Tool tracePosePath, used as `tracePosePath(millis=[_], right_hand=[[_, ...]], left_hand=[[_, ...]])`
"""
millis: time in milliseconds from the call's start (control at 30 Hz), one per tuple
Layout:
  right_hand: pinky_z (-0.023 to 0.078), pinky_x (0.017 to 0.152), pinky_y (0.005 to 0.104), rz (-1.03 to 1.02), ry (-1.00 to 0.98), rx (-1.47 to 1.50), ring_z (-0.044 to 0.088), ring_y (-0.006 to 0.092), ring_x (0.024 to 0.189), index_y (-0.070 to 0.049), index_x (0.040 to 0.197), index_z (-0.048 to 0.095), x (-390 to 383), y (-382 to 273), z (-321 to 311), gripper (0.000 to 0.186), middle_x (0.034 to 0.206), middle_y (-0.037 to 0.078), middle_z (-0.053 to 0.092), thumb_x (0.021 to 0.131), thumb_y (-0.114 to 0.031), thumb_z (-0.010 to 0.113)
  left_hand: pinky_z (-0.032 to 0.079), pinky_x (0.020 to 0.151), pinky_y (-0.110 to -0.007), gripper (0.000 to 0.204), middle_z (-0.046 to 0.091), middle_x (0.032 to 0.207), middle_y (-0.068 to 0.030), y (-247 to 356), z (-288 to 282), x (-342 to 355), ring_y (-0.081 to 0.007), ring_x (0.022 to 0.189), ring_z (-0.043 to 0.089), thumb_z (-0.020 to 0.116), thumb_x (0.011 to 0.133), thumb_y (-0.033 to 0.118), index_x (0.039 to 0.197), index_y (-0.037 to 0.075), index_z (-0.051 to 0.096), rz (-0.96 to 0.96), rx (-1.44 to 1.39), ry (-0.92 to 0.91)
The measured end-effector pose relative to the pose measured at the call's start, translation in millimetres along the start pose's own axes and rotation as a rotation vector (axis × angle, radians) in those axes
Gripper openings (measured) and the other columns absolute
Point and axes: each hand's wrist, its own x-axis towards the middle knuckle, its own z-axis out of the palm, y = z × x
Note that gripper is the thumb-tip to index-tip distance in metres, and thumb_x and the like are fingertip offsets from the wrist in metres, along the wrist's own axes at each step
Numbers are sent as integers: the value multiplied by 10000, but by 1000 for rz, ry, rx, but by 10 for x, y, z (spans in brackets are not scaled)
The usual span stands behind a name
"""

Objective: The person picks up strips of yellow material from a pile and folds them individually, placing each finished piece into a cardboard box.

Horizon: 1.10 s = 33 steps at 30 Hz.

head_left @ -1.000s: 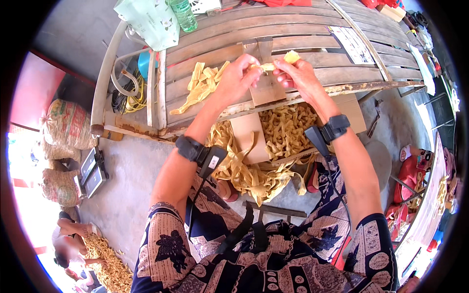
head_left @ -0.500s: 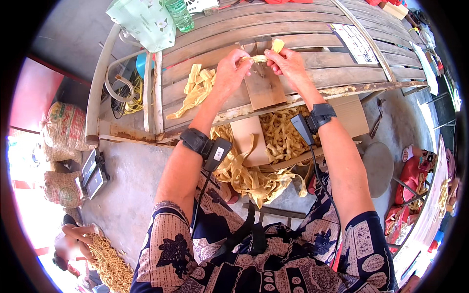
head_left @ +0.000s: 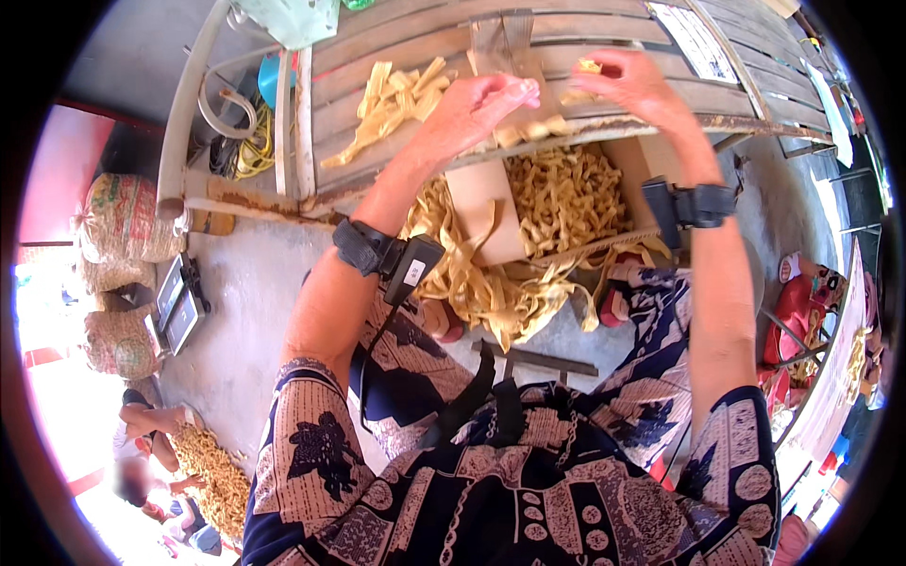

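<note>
Nearest, a heap of long pale yellow fibre strips [head_left: 491, 292] lies below both grips, beside an open cardboard box [head_left: 566, 193]. The left hand [head_left: 481, 99] is pinched on a small yellow strip piece [head_left: 524, 90] above the weathered wooden slat table [head_left: 396, 47]. The right hand [head_left: 637, 85] pinches another yellow piece [head_left: 590, 66]. Risk: a loose pinch could drop pieces through the slats.

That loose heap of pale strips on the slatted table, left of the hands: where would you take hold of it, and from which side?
Take the strips at the wider end of the heap, from above. They lie flat and fanned across the table, tapering toward its near edge, so a pinch there would likely gather only a few. The left hand is nearest.
</note>
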Motion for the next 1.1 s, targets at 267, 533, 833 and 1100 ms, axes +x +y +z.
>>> tracePosePath(millis=[267,533,833,1100], right_hand=[[429,735,210,136,-41,216,560,76,804,-27,953,617,-638,-50,-216,246,843,17,633,851,-242,558],[450,651,231,-35,-366,236,571,94,744,17,876,593,-605,-83,251,166,773,41,605,841,-139,552],[432,562,234,-128,-294,338,530,89,594,25,778,601,-664,-64,517,167,645,19,586,804,-130,544],[447,555,351,-105,-79,220,580,243,556,-44,840,596,-694,-307,680,232,662,113,605,859,-224,450]], left_hand=[[452,642,-231,255,634,730,-24,-221,45,-410,-106,701,593,508,853,271,816,58,642,-321,178,-643],[459,713,-338,174,652,806,-74,-2122,756,-1214,-227,788,605,642,688,235,804,109,674,-186,433,-636],[424,698,-236,229,563,792,-46,-1026,537,-754,-128,752,521,657,705,136,897,53,563,-441,-92,-500],[473,701,-329,260,583,804,-99,32,510,-652,-249,825,593,562,743,4,980,59,471,109,380,-158]])
